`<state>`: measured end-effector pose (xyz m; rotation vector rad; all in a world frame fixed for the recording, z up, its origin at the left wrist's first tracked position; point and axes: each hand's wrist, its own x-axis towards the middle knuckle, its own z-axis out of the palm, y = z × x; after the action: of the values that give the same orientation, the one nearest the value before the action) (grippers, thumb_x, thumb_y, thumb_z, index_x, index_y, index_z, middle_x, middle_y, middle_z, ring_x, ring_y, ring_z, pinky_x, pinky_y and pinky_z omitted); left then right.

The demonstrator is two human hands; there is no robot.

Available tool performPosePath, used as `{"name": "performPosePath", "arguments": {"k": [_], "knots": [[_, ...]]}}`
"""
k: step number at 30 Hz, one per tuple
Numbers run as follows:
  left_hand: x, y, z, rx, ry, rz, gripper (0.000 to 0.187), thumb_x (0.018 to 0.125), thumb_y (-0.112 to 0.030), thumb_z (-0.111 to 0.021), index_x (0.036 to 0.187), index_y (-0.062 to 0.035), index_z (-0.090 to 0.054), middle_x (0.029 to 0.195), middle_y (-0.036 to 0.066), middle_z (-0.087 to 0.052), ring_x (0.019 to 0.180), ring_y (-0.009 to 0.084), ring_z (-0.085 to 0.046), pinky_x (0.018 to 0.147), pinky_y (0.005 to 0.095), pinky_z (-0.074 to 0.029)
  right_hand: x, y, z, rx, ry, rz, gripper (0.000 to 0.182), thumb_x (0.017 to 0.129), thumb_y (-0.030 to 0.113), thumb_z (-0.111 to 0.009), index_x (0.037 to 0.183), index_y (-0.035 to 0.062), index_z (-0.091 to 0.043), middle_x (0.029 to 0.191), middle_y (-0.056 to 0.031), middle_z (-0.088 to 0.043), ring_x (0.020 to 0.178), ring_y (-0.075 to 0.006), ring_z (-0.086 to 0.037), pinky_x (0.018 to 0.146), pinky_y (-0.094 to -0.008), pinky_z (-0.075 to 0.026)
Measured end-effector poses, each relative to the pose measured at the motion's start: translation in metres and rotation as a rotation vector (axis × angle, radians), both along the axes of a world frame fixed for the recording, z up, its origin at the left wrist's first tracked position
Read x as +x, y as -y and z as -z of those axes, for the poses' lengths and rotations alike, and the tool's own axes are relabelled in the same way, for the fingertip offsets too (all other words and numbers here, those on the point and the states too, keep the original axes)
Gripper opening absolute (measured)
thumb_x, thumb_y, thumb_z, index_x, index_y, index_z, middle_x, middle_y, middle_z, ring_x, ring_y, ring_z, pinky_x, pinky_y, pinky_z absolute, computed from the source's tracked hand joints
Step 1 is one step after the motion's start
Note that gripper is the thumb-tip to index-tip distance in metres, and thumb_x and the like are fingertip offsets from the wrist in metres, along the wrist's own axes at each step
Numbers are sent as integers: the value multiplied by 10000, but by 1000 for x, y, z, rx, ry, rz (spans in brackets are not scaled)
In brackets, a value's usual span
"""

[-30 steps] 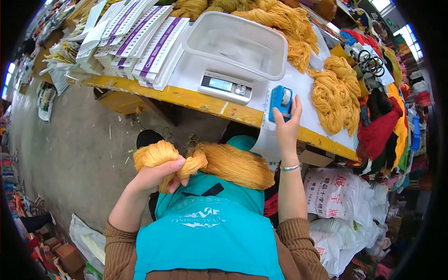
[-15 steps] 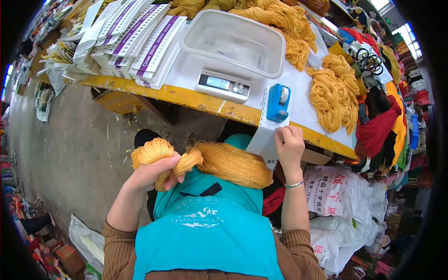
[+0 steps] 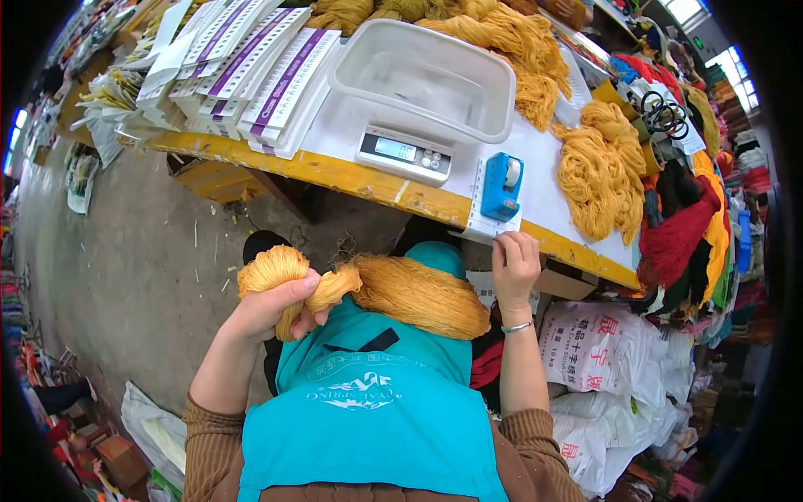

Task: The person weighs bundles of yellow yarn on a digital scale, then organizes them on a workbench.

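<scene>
My left hand (image 3: 280, 305) is closed around a folded skein of yellow thread (image 3: 274, 272). A longer, darker golden hank of thread (image 3: 422, 297) lies across my lap on the teal apron (image 3: 368, 435), touching the skein's end. My right hand (image 3: 517, 263) is at the table's front edge, fingertips pinched together at the corner of a white paper with printed marks (image 3: 485, 224). On that paper stands a blue tape dispenser (image 3: 501, 188). Whatever lies between the right fingertips is mostly hidden.
A digital scale (image 3: 406, 155) sits before a clear plastic bin (image 3: 427, 79) on the yellow-edged table (image 3: 335, 177). Stacks of punched white cards (image 3: 284, 84) stand left. Golden yarn (image 3: 598, 171) lies right, near scissors (image 3: 663, 115). White sacks (image 3: 602, 360) sit below right.
The white paper hung down below the table edge before; now only a short part shows at the edge. My right hand has moved slightly. My left hand keeps its hold on the skein.
</scene>
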<state>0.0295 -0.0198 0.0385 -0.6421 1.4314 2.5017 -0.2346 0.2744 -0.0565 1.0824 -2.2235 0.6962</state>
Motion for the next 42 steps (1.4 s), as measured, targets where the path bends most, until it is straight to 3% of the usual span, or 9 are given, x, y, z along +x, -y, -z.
{"name": "performPosePath", "arguments": {"k": [2,16,18,22,23,27,34,38,42], "knots": [[-1,0,0,-3,-29,-2,369,961,-361,-583,995,6,-605,713,118,-653,414,108,-523,409,232,-442,0,-1,2,-4,-18,-5,178,727,2,-743,857,67,-641,896,-69,-639,874,-283,-623,765,-388,-508],[-7,8,4,10,-30,-7,379,998,-328,-508,1020,32,-627,802,104,-674,461,92,-517,424,237,-424,20,-2,-19,-59,-65,-14,175,746,-41,-711,852,61,-618,960,-67,-681,979,-297,-629,874,-394,-455],[-11,7,0,44,12,-44,344,1009,-296,-494,1053,23,-613,835,106,-686,459,101,-511,431,240,-429,39,10,-36,-147,112,-70,173,760,-50,-702,860,59,-613,939,-56,-685,986,-303,-626,877,-404,-462],[-23,4,-1,24,18,-4,325,1011,-303,-497,1041,0,-611,870,99,-682,477,96,-513,426,237,-420,98,66,-74,-663,1133,-412,229,836,-59,-678,1042,-3,-594,1168,-163,-595,1000,-157,-613,957,-316,-460],[-25,4,-1,29,21,17,320,1016,-318,-494,1018,-19,-608,882,87,-679,499,92,-528,429,241,-430,105,79,-77,-662,1217,-538,282,830,-75,-674,1087,-12,-573,1166,-160,-593,987,-155,-625,951,-310,-471],[-28,1,-5,-12,41,48,313,1015,-335,-502,929,-48,-593,789,40,-618,502,84,-523,453,231,-422,126,125,-84,-621,1351,-745,287,851,-89,-653,1120,-20,-580,1276,-155,-521,984,-131,-628,910,-284,-497],[-25,-4,-8,-71,108,-8,307,1015,-321,-495,854,-72,-574,738,17,-573,497,79,-514,455,231,-408,122,151,-62,-498,1144,-813,394,887,-21,-639,1263,7,-525,1315,-134,-508,1041,-180,-619,931,-295,-482],[-24,1,-5,-45,48,62,313,1016,-319,-494,851,-64,-570,730,15,-569,474,80,-504,446,232,-402,111,140,-77,-77,1148,-747,410,929,132,-639,1297,-1,-514,1056,-82,-671,918,-147,-645,800,-263,-505],[-27,-5,-8,-157,14,-48,242,1011,-287,-519,948,-55,-544,709,8,-549,447,74,-486,431,233,-393,110,146,-73,-297,1451,-814,380,937,124,-644,1272,-20,-536,1086,-71,-656,912,-80,-617,787,-227,-492]]}}
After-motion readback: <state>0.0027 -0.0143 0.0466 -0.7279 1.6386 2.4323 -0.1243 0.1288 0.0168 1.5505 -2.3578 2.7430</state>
